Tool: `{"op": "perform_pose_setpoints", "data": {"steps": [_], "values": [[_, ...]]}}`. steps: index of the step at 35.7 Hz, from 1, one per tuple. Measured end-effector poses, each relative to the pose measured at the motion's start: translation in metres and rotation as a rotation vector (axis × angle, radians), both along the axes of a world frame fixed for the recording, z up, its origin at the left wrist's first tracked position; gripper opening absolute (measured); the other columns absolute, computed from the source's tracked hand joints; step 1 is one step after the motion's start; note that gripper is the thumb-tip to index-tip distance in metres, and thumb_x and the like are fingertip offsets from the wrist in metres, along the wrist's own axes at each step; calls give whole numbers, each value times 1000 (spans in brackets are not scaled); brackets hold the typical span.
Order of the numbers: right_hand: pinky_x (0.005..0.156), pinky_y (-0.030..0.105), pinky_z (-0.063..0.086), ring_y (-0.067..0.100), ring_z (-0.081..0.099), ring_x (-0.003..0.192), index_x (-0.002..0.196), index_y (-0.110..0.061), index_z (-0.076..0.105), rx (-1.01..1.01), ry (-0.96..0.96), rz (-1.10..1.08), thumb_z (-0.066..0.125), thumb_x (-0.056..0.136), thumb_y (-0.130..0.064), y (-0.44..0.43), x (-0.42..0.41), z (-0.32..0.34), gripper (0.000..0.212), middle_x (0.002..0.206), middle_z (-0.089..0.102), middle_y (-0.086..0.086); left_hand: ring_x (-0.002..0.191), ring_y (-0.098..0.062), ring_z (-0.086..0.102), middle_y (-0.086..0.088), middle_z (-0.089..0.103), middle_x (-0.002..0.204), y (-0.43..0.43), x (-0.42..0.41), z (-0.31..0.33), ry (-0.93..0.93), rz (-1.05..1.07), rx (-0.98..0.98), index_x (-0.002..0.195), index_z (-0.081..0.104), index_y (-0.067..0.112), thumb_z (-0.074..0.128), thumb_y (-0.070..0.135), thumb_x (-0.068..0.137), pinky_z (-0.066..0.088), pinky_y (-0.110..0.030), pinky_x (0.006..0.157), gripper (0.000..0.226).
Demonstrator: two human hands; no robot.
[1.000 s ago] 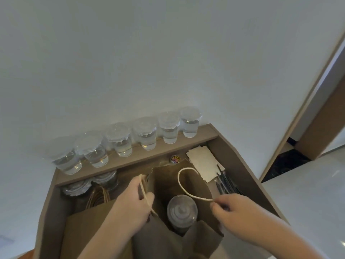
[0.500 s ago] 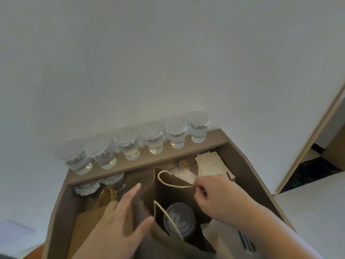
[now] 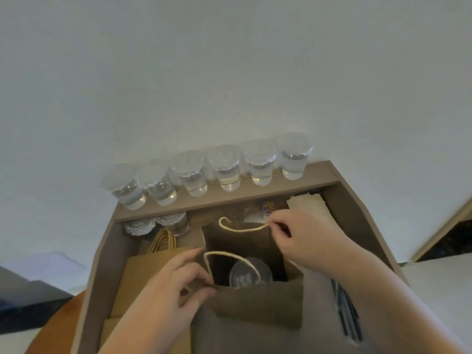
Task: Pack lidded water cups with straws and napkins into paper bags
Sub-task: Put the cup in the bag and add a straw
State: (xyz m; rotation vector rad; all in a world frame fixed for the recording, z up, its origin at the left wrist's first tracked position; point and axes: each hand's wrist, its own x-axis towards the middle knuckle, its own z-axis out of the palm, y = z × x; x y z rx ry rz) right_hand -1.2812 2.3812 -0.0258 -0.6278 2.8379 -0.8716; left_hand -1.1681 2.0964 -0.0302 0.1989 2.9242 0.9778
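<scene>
An open brown paper bag (image 3: 258, 305) stands on the desk in front of me, with a lidded water cup (image 3: 249, 273) upright inside it. My right hand (image 3: 304, 238) pinches the far cream rope handle (image 3: 240, 227) at the bag's back rim. My left hand (image 3: 176, 284) pinches the bag's near rim at its left corner, where the near handle (image 3: 229, 258) arches over the cup. Several lidded water cups (image 3: 224, 167) stand in a row on the raised shelf at the back. Napkins (image 3: 307, 201) lie at the back right and dark straws (image 3: 344, 310) lie at the right.
A stack of flat paper bags (image 3: 143, 274) lies to the left, their handles (image 3: 163, 240) pointing back. Spare lids (image 3: 158, 222) sit under the shelf at the left. A small colourful round thing (image 3: 267, 207) lies near the napkins. The white wall rises right behind the shelf.
My right hand has carried the far handle backward toward the shelf. My left hand has shifted from the bag's left side to pinch the near rim. The bag's mouth stands wider.
</scene>
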Motion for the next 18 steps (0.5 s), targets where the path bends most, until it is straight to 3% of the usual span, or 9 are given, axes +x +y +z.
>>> {"op": "perform_pose_setpoints", "data": {"steps": [2, 6, 9, 11, 13, 15, 18], "values": [[60, 6, 45, -21, 57, 89, 107, -45, 69, -78, -2, 6, 55, 109, -34, 0, -1, -5, 18, 82, 66, -23, 118, 16, 57, 46, 43, 139, 0, 11, 2, -17, -1, -49, 94, 68, 54, 81, 41, 87, 53, -12, 89, 19], [71, 3, 48, -17, 60, 100, 116, -53, 64, -281, -108, -17, 60, 107, -38, 7, 3, -19, 18, 101, 69, -28, 125, 25, 46, 59, 31, 142, -3, 31, 5, -29, 18, -96, 92, 70, 59, 83, 45, 82, 44, 1, 88, 22], [73, 0, 49, -18, 60, 106, 119, -55, 61, -416, -158, -61, 62, 103, -47, 14, 7, -29, 18, 105, 69, -33, 129, 34, 32, 59, 34, 138, -5, 39, 8, -59, 79, -151, 95, 69, 65, 72, 68, 76, 44, -1, 92, 20], [72, -4, 46, -19, 60, 106, 119, -54, 61, -502, -180, -128, 59, 101, -53, 18, 10, -36, 18, 110, 65, -39, 129, 36, 27, 54, 35, 139, -4, 41, 11, -84, 107, -152, 98, 69, 66, 58, 85, 67, 44, -1, 90, 38], [67, 6, 52, -14, 64, 97, 114, -51, 62, -562, -223, -195, 53, 103, -55, 20, 11, -46, 14, 105, 68, -34, 130, 37, 25, 55, 32, 139, -3, 43, 13, -106, 130, -105, 104, 69, 65, 49, 95, 61, 46, -2, 86, 56], [68, 17, 52, -7, 67, 88, 110, -46, 64, -586, -293, -248, 49, 107, -52, 19, 11, -58, 16, 97, 70, -25, 134, 36, 19, 56, 31, 141, -2, 44, 12, -134, 132, -61, 111, 68, 63, 35, 102, 70, 41, -8, 94, 66], [76, 27, 51, -1, 68, 85, 108, -41, 67, -588, -398, -293, 47, 109, -48, 14, 12, -79, 22, 91, 72, -12, 133, 34, 25, 56, 41, 136, -1, 40, 7, -86, 223, -18, 106, 71, 63, 17, 87, 92, 32, -16, 105, 61]]}}
